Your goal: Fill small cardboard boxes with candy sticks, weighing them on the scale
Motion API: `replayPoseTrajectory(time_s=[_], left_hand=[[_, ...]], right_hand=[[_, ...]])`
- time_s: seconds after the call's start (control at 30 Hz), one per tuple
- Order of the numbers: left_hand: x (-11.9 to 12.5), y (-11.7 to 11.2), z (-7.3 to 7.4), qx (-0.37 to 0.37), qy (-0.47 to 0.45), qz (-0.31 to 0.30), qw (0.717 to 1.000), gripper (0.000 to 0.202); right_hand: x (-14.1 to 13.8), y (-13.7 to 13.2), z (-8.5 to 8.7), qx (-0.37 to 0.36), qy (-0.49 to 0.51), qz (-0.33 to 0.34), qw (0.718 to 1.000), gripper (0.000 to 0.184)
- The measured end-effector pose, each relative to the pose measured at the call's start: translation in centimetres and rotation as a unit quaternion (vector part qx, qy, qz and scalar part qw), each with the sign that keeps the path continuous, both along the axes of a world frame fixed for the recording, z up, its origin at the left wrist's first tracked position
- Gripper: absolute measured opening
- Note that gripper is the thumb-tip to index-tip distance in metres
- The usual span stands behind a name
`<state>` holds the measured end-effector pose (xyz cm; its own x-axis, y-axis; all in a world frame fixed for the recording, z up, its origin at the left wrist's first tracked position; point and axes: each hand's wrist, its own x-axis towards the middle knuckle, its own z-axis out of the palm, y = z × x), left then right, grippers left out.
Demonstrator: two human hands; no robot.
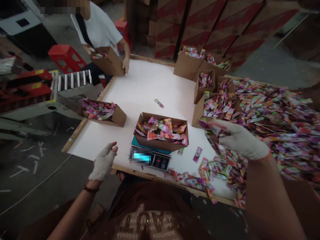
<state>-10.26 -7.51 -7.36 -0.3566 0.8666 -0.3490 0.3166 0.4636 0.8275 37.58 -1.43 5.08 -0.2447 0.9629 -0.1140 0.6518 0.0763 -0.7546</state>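
Observation:
A cardboard box (162,141) filled with small colourful packets (163,126) rests on a digital scale (161,161) whose display is lit. My left hand (103,161), in a white fingerless-tipped glove, hovers at the table's front edge, left of the scale. Its fingers are apart and nothing is in them. Over the right side of the table, my gloved right hand (241,138) is closed around a few packets (216,128), partly blurred. Below it, loose packets (220,170) lie scattered toward the front edge.
A large heap of packets (277,110) covers the right side. Several filled boxes (200,111) stand before it. Another filled box (118,115) sits at the left edge of the white table (135,86). Across it, a person (105,30) holds a box (110,63). A roller conveyor (75,81) is at left.

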Motion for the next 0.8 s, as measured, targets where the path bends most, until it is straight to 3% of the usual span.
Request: replayPoseTrajectory(time_s=[0.07, 0.1, 0.2, 0.3, 0.37, 0.47, 0.53, 0.6, 0.67, 0.73, 0.8], left_hand=[[0.7, 0.3, 0.2, -0.001, -0.012, -0.006, 1.0, 0.086], [1.0, 0.5, 0.4, -0.003, -0.021, -0.009, 1.0, 0.088], [1.4, 0.6, 0.8, 0.007, -0.033, -0.015, 0.999, 0.092], [0.9, 0.2, 0.8, 0.003, -0.032, -0.011, 0.999, 0.092], [0.3, -0.1, 0.5, -0.01, -0.028, -0.006, 1.0, 0.093], [-0.4, -0.6, -0.1, -0.021, -0.023, -0.002, 1.0, 0.092], [-0.3, -0.8, -0.2, -0.031, -0.027, 0.002, 0.999, 0.092], [0.2, -0.7, 0.0, -0.037, -0.043, 0.007, 0.998, 0.092], [1.0, -0.3, 0.7, -0.023, -0.063, 0.015, 0.998, 0.092], [2.0, 0.6, 1.7, 0.013, -0.077, 0.012, 0.997, 0.09], [2.9, 1.9, 2.8, 0.053, -0.074, 0.0, 0.996, 0.087]], right_hand=[[-4.6, 2.2, 3.0, 0.062, -0.005, 0.142, 0.988, 0.018], [-7.5, 3.3, 3.5, 0.093, -0.02, 0.194, 0.976, 0.02], [-15.4, 5.9, 1.7, 0.049, -0.232, 0.298, 0.925, 0.028], [-19.1, 6.7, -0.7, -0.022, -0.377, 0.307, 0.873, 0.039], [-18.3, 6.1, -0.6, -0.032, -0.345, 0.298, 0.89, 0.05], [-13.3, 4.3, 1.0, 0.003, -0.187, 0.234, 0.954, 0.07], [-9.0, 2.6, 1.0, 0.032, -0.07, 0.141, 0.987, 0.058], [-5.3, 0.5, -1.3, 0.002, -0.004, 0.04, 0.999, 0.036], [-3.5, -2.1, -5.9, -0.106, -0.04, -0.037, 0.993, 0.026], [-4.1, -5.1, -11.6, -0.237, -0.178, -0.084, 0.951, 0.02], [-6.5, -8.3, -17.0, -0.288, -0.237, -0.088, 0.923, 0.025]])
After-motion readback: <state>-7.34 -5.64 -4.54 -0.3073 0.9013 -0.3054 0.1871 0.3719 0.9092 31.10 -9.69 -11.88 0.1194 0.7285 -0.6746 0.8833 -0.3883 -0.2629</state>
